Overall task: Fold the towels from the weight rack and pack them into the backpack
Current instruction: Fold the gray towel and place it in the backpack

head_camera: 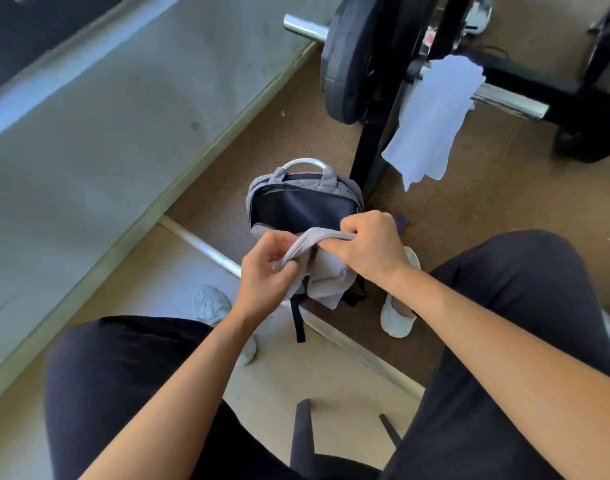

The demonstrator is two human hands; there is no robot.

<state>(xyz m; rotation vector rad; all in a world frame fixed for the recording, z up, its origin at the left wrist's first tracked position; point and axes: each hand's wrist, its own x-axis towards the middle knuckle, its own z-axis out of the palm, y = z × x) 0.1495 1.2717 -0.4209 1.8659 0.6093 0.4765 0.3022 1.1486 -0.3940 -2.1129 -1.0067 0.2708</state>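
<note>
A grey backpack stands on the floor between my feet, its main compartment unzipped and showing a dark lining. Its grey front flap is pulled toward me. My left hand pinches the flap's zipper edge on the left. My right hand grips the same edge on the right, fingers curled over it. A white towel hangs unfolded over the barbell bar of the weight rack, up and to the right of the bag. I cannot see anything inside the backpack.
The rack's black upright stands just behind the bag, with a black weight plate above it. A metal tube lies on the floor at the left. My shoes flank the bag. Black stool legs show below.
</note>
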